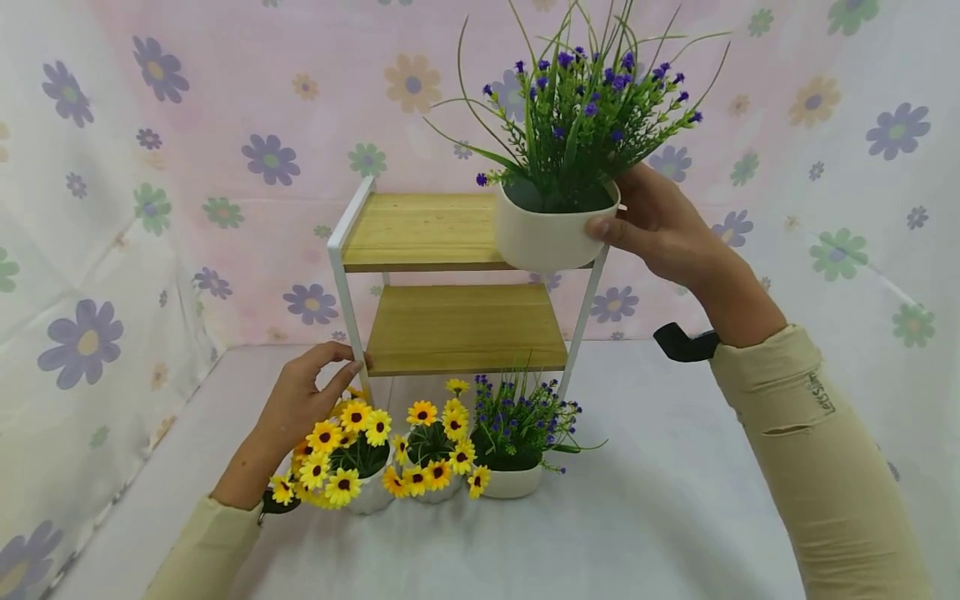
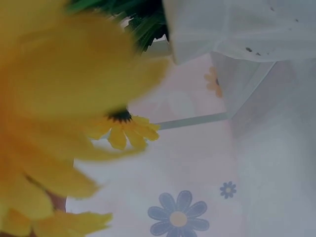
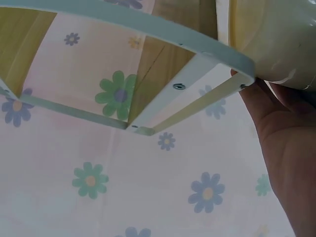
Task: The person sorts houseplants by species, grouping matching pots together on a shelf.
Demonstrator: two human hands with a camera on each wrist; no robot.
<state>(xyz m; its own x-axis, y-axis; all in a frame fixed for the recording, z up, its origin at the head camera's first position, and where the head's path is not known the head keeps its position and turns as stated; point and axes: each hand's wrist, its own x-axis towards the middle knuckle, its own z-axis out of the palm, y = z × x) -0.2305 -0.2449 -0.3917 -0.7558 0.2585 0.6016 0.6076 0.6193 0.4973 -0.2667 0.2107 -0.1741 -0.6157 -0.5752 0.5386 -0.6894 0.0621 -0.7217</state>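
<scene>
Right hand [image 1: 663, 229] pinches the pot [image 1: 551, 237], likely light, stiff, best held by its side; left hand [image 1: 303, 387] grips shelf's left post [image 1: 350, 321].

Pink and white cloth [image 1: 318, 42] is printed with purple, green and orange flowers [image 1: 271, 160]. The table [image 1: 660, 450] is covered in white.

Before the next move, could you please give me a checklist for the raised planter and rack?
1. Right hand holding the raised purple-flowered planter: ok, thumb on its wall.
2. Raised planter upright: ok, roughly level.
3. Left hand on the white-framed rack: ok, at its left front post.
4. Top board fully visible: not ok, raised planter hides its right part.
5. Raised planter touching top board: cannot tell.
6. Lower purple-flowered planter upright: ok.
</scene>
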